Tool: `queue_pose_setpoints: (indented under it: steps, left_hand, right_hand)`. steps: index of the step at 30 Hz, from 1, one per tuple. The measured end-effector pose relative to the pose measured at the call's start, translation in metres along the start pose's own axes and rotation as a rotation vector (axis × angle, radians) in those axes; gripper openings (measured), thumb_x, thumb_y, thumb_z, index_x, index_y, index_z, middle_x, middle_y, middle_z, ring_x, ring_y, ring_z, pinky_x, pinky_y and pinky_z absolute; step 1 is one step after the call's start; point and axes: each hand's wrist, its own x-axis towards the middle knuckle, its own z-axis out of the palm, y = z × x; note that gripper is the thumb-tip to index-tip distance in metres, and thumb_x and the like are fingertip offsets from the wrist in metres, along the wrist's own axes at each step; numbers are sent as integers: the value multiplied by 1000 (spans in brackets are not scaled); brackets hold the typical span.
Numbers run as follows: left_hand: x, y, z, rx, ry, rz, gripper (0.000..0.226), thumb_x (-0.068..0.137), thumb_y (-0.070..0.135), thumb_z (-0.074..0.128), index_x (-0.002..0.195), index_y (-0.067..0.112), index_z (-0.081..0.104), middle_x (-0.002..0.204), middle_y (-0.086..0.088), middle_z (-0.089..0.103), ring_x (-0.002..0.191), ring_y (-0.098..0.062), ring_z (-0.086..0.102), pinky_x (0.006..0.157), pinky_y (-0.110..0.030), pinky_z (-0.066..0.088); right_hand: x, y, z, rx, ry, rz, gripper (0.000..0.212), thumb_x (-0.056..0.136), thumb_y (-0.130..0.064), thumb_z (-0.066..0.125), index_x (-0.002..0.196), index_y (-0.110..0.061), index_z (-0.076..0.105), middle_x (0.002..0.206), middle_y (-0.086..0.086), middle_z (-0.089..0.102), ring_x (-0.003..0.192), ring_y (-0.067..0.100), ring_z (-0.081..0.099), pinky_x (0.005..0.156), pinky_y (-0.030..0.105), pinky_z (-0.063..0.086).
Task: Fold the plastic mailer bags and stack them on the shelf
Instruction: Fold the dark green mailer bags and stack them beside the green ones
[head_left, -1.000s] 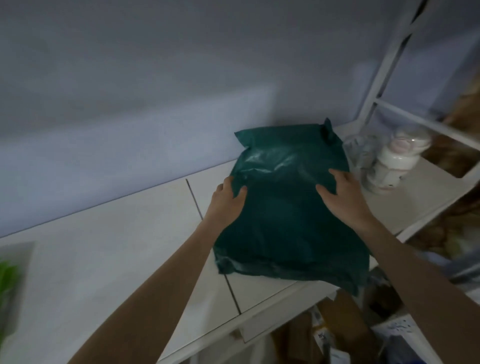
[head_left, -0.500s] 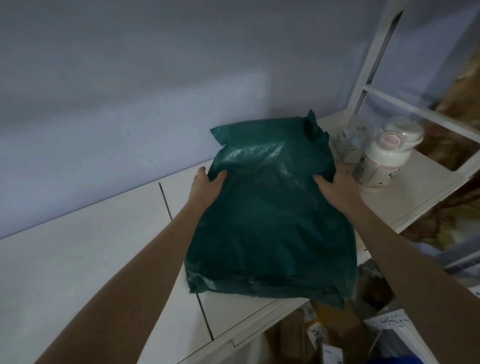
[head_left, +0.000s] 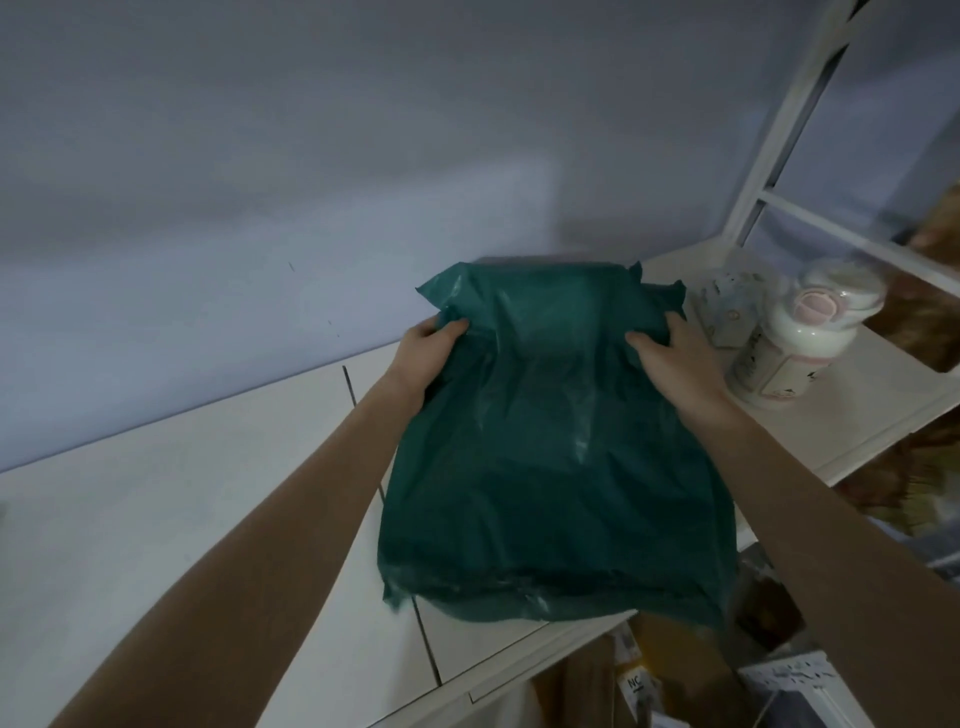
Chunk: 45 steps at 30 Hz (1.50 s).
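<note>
nearest, cardboard boxes sit in shadow below the shelf edge. on the white shelf lies the stack of green mailer bags, its near edge overhanging the front lip. it looks light, soft and slippery, so the layers may slide; holding both far side edges at once seems the safest grip. the left hand pinches the far left edge, thumb on top and fingers curled under. the right hand grips the far right edge, its fingers wrapped round the plastic. compared with half a second ago, both hands have slid farther toward the far corners, and the plastic bunches there. just beyond on the right stands a white bottle.
</note>
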Motion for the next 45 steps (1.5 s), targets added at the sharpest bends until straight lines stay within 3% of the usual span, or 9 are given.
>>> queue_pose_setpoints:
  steps: [3,10,16,22,29,33,35,39,45]
  left_hand:
    - [-8,4,-16,-39,-28,70,25,93,21,53,115,15,62,105,-2,69,91,-17,66,71,-24,53]
    - [-38,3,-77,-127,12,123,33,92,11,53,125,15,52,113,-4,64,98,-19,64,75,-26,53]
    - [-78,-12,-168,-182,234,103,49,86,8,60,131,20,45,112,-2,60,95,-19,62,71,-27,51]
    - [-125,-56,-257,-26,395,13,45,87,8,60,129,15,45,105,0,60,84,-11,59,63,-20,46]
    - [-159,-113,-329,168,412,-106,42,86,-3,57,126,5,46,104,-10,61,75,-11,58,55,-12,49]
    - [-156,-124,-351,125,472,-182,38,92,33,54,118,5,50,105,-12,59,84,-25,59,61,-27,50]
    - [-149,-124,-357,105,538,-176,46,95,41,44,123,5,47,112,-13,60,91,-30,60,69,-35,53]
    - [-133,-119,-357,199,613,-160,47,98,40,34,124,5,49,116,-15,61,101,-34,61,89,-49,51]
    - [-106,-114,-361,238,684,-122,34,98,37,41,79,12,55,102,-17,67,97,-35,63,88,-48,52]
  right_hand:
    - [-6,-8,4,24,-6,-46,14,94,-19,49,107,-16,48,82,-8,50,67,1,45,39,5,33]
    - [-19,-35,42,146,-69,-96,33,85,-7,59,107,-17,37,92,-3,50,77,8,53,65,26,47]
    - [-52,-73,109,230,-285,-119,43,81,2,64,113,-15,40,93,-4,50,79,7,54,59,21,45]
    - [-96,-87,194,64,-576,-34,49,79,-1,68,122,-12,47,102,1,54,88,18,58,76,30,50]
    - [-140,-72,262,-66,-734,-24,47,79,-17,73,117,-15,45,93,-9,51,81,7,55,65,24,46]
    - [-147,-68,277,-117,-689,-54,48,92,-56,42,109,-15,59,102,-1,66,91,16,62,88,34,48]
    - [-144,-69,282,-129,-580,-16,58,94,-53,32,105,-2,57,102,13,65,94,29,62,87,37,48]
    - [-127,-74,288,-158,-390,-41,39,97,-38,38,119,-6,39,108,8,51,94,22,50,77,31,39]
    - [-107,-81,306,-303,-304,-160,42,92,-42,49,110,-4,54,102,8,60,94,24,56,76,30,42]
